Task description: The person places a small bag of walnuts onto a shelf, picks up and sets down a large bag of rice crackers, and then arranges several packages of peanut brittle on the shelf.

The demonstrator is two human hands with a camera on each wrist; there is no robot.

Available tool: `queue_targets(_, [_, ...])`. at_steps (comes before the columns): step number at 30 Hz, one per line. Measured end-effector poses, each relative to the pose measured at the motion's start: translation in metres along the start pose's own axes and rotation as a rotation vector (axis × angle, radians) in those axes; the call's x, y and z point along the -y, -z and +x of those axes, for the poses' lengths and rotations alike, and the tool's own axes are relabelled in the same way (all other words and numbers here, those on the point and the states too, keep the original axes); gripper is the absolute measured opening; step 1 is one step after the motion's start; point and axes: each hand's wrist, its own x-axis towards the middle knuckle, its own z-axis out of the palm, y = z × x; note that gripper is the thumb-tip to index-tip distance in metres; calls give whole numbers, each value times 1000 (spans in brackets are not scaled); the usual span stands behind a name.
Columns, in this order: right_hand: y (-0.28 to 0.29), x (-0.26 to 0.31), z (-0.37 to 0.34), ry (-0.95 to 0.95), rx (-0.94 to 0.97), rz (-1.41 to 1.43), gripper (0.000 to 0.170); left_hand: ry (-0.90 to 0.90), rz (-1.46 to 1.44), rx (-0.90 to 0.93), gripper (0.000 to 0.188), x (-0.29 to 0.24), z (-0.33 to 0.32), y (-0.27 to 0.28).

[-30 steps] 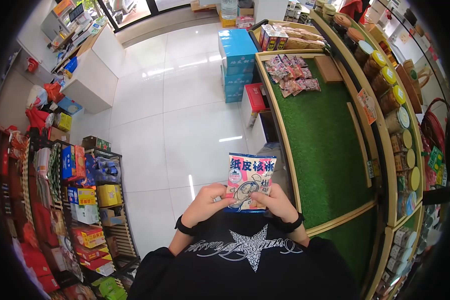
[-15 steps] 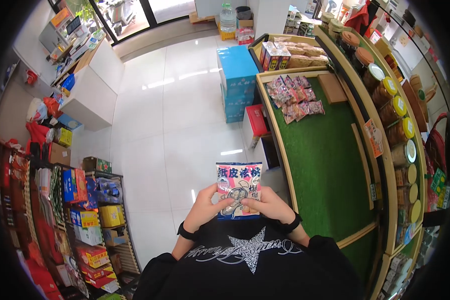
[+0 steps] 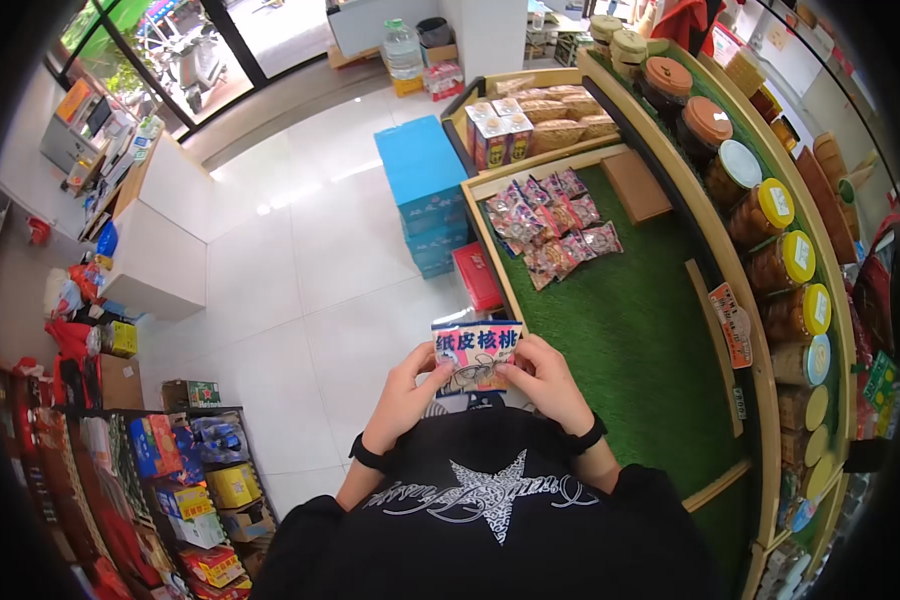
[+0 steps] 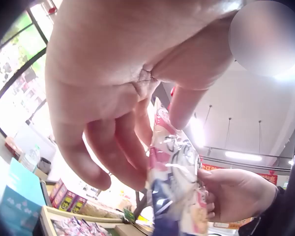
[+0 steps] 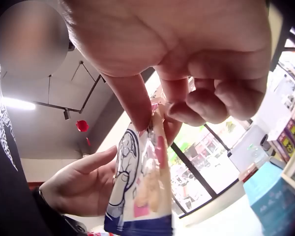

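A pink, cream and blue snack packet (image 3: 477,350) with dark blue lettering is held upright before the chest. The left hand (image 3: 406,398) pinches its left side, thumb on the front. On the opposite side the right hand (image 3: 550,382) pinches it the same way. In the left wrist view the packet (image 4: 174,182) hangs from the left hand (image 4: 118,83), thumb on one face and fingers behind. The right wrist view shows the right hand (image 5: 187,64) gripping the packet (image 5: 140,191) between thumb and fingers.
Right of the hands, a green-lined display bin (image 3: 635,330) holds several small packets (image 3: 550,222). Blue boxes (image 3: 422,175) stand beside it, and jars (image 3: 770,260) line the shelf at right. A stocked rack (image 3: 195,500) is at lower left, a counter (image 3: 160,240) at upper left.
The head view has turned, so the bin and blue boxes sit further left and the doorway shows more. Both hands still hold the packet, which is tilted more and looks shorter.
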Motion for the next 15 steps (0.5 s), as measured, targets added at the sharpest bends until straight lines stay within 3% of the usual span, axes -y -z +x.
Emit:
queue_targets(4, [7, -24, -5, -284, -111, 294, 20, -23, 138, 94, 25, 10, 45, -17])
queue_targets(5, [9, -27, -5, -310, -123, 298, 20, -34, 216, 102, 25, 13, 57, -21])
queue_targets(7, [9, -32, -6, -308, -320, 414, 25, -55, 219, 132, 24, 14, 81, -32])
queue_targets(9, [9, -48, -9, -368, -363, 410, 31, -104, 371, 229, 23, 18, 107, -42])
queue_targets(12, [10, -60, -10, -389, -532, 431, 35, -52, 180, 341, 24, 30, 140, -61])
queue_targets(15, [11, -68, 3, -463, -580, 427, 41, -52, 122, 460, 27, 25, 173, -75])
